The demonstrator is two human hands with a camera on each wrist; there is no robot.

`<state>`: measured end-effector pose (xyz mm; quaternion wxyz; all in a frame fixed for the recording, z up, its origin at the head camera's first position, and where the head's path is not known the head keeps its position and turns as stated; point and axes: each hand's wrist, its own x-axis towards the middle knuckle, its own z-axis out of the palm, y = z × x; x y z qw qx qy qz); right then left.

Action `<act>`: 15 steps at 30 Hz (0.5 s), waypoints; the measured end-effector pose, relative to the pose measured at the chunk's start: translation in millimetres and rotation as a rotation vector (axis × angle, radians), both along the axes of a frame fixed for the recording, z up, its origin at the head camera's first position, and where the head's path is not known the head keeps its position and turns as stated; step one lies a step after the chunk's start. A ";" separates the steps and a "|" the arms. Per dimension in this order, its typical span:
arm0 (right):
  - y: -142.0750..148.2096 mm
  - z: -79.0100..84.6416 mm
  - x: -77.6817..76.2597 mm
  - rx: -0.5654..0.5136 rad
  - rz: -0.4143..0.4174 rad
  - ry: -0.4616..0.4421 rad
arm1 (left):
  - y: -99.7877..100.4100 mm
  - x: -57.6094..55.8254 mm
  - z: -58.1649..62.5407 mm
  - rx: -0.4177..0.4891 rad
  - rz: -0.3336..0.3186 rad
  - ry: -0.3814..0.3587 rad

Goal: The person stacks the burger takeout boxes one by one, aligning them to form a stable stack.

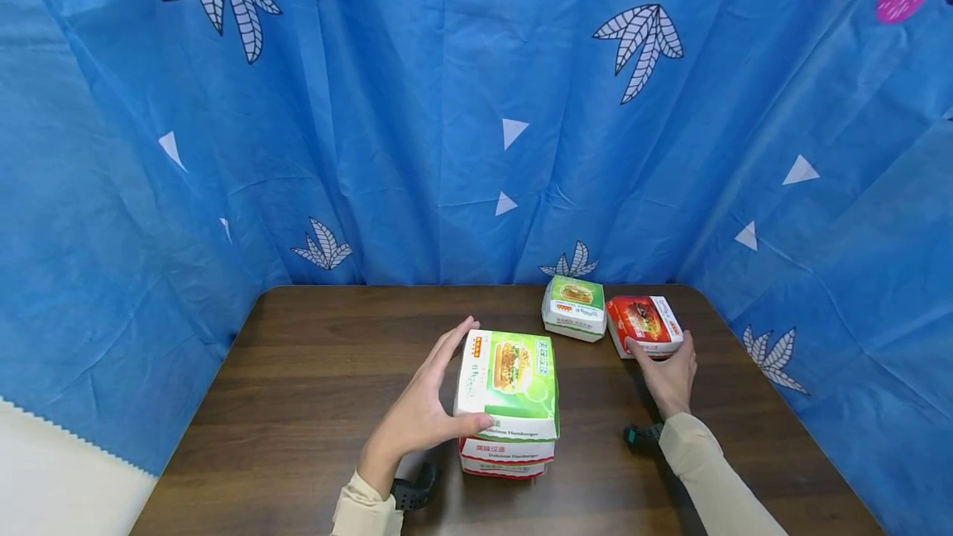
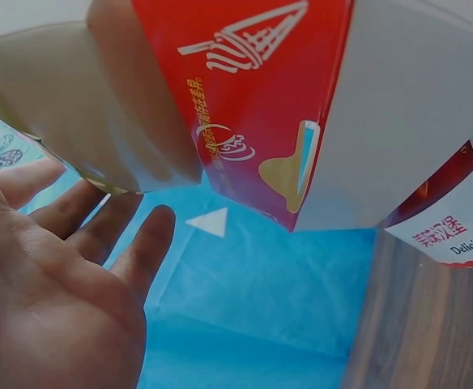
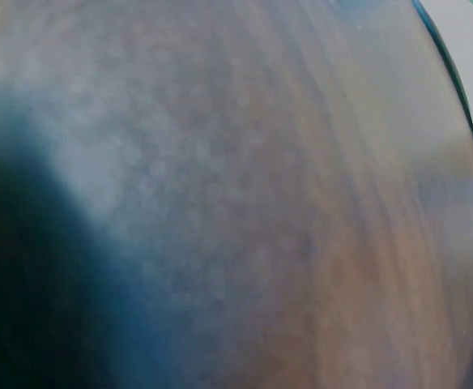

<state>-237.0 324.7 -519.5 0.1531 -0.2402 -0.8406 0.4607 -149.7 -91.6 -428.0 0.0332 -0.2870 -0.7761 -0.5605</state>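
Left hand (image 1: 419,410) spread at the stack (image 1: 514,402), right hand (image 1: 672,376) pinching the red box (image 1: 642,323) off its right, so yeah, I'd squeeze gently.

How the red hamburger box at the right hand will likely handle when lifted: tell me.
The red hamburger box looks like folded card, so probably light and fairly stiff. Its low, flat-sided shape suggests sliding rather than rolling. Its smooth printed surface might be slightly slippery.
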 end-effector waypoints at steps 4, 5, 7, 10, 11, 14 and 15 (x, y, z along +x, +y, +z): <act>-0.7 2.1 1.8 -0.002 -0.003 -0.004 | 0.2 0.5 0.9 -0.001 0.000 -0.009; -0.8 2.7 2.2 -0.002 -0.005 -0.003 | 0.2 0.5 1.0 -0.001 0.001 -0.008; -1.1 4.1 3.3 -0.003 -0.006 0.003 | 0.2 0.3 1.5 0.001 -0.002 0.004; -2.1 6.2 5.3 -0.004 -0.005 0.016 | 0.3 -0.6 1.5 0.002 -0.005 0.019; -2.4 6.9 6.0 -0.005 -0.004 0.019 | 0.3 -0.7 1.6 0.002 -0.006 0.023; -3.2 9.3 8.5 -0.008 -0.003 0.028 | 0.6 -1.4 1.4 0.003 -0.006 0.031; -3.4 10.2 9.3 -0.009 -0.003 0.031 | 0.7 -1.5 1.6 0.004 -0.005 0.034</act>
